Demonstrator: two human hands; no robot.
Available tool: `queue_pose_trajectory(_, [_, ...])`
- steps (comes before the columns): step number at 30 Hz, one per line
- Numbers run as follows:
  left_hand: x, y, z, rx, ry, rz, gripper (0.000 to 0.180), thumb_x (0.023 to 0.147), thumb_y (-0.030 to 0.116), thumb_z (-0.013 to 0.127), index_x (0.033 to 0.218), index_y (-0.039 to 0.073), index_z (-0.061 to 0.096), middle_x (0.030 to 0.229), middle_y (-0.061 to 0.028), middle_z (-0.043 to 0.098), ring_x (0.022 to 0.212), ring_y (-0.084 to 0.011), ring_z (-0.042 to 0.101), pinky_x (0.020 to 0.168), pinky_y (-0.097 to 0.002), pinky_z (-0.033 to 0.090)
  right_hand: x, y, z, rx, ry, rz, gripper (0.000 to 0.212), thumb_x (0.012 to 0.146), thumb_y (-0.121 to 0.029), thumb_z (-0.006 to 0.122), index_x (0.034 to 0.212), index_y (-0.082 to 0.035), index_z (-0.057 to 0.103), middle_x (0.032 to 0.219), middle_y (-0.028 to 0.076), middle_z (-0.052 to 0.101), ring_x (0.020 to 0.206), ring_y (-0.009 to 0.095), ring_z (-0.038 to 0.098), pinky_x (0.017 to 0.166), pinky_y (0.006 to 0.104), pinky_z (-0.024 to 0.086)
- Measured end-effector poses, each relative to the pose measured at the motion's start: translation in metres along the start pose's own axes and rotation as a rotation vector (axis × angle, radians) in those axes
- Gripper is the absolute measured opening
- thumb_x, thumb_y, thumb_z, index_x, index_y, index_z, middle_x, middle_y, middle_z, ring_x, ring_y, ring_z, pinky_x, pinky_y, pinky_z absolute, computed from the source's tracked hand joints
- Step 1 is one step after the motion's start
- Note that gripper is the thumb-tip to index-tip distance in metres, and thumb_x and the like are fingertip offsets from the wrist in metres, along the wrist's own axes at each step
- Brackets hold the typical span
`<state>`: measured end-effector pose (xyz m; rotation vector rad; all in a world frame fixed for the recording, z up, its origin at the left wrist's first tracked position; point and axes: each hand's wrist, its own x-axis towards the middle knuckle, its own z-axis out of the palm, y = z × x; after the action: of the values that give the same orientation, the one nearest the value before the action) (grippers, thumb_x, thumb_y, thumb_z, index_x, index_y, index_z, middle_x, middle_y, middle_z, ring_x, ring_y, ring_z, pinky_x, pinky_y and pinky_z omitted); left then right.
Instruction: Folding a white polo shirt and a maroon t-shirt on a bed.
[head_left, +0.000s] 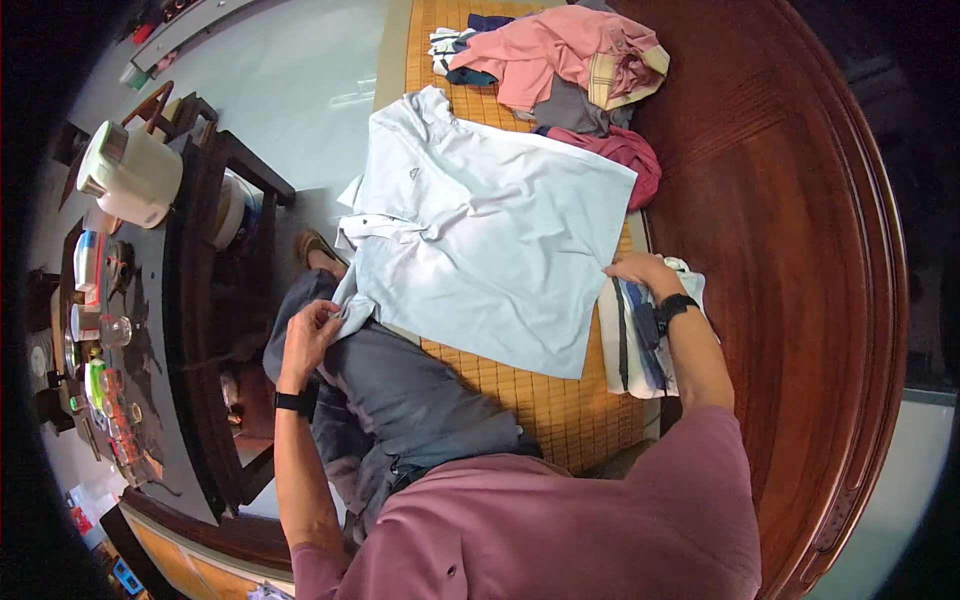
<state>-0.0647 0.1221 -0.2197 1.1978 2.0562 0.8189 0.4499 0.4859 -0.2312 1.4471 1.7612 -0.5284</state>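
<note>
A pale blue polo shirt [500, 230] lies spread over a woven mat [480, 400], its collar and buttons toward the left and its hem toward the right. At the near left, my left hand [308, 340] pinches the shirt's sleeve beside my knee. My right hand [643, 272] has its fingertips closed on the hem at the right edge. Beneath my right wrist sits a stack of striped and white folded clothes [630, 345]. The shirt has soft wrinkles across its middle.
Beyond the shirt is a pile of clothes [550, 55], pink, grey and striped, with a dark red garment [625, 160] nearer. A wooden backrest [760, 250] rises at the right. At left a dark table [175, 400] bears a white appliance [135, 175] and glass cups [118, 330].
</note>
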Motion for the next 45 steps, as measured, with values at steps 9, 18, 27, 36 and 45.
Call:
queue_pose_trajectory(9, [0.003,-0.007,-0.002,0.145,0.016,0.070,0.042,0.076,0.003,0.077,0.117,0.004,0.069,0.099,-0.0133,0.062,0.091,-0.0297,0.064,0.084,-0.0396,0.052,-0.076,0.022,0.076,0.103,-0.026,0.037,0.092,0.086,-0.077,0.052,0.128,0.002,0.071,0.135,0.030,0.066,0.125,0.043,0.065,0.104,0.0495,0.049])
queue_pose_trajectory(18, [0.010,-0.002,-0.002,0.278,0.033,-0.007,0.046,0.077,0.010,0.077,0.122,0.007,0.067,0.100,-0.0179,0.067,0.098,-0.0369,0.068,0.088,-0.0443,0.054,-0.012,0.012,0.015,0.544,0.737,-0.157,0.054,0.085,-0.042,0.074,0.124,-0.006,0.071,0.133,0.027,0.066,0.126,0.045,0.061,0.104,0.0495,0.050])
queue_pose_trajectory(27, [0.002,0.006,-0.001,0.025,-0.024,-0.078,0.043,0.078,0.003,0.078,0.121,0.003,0.068,0.088,-0.0143,0.069,0.082,-0.0251,0.067,0.077,-0.0376,0.054,0.086,0.019,-0.035,0.422,0.802,-0.165,0.031,0.082,-0.031,0.077,0.088,-0.001,0.074,0.090,0.026,0.073,0.090,0.043,0.073,0.080,0.0502,0.056])
queue_pose_trajectory(36, [-0.016,0.029,-0.017,-0.050,-0.050,-0.085,0.041,0.079,0.000,0.078,0.120,0.004,0.071,0.094,-0.0147,0.068,0.084,-0.0254,0.066,0.079,-0.0374,0.053,0.045,0.014,-0.120,0.074,1.034,0.171,0.030,0.100,-0.019,0.057,0.127,-0.007,0.062,0.128,0.025,0.064,0.114,0.046,0.066,0.091,0.0563,0.054])
queue_pose_trajectory(45, [-0.038,0.018,-0.004,-0.052,0.016,-0.256,0.038,0.085,0.006,0.078,0.122,0.002,0.069,0.086,-0.0180,0.066,0.079,-0.0297,0.066,0.076,-0.0399,0.053,-0.072,-0.199,0.063,0.189,0.902,-1.029,0.016,0.088,-0.016,0.072,0.099,-0.005,0.070,0.091,0.014,0.067,0.082,0.033,0.067,0.074,0.0444,0.055])
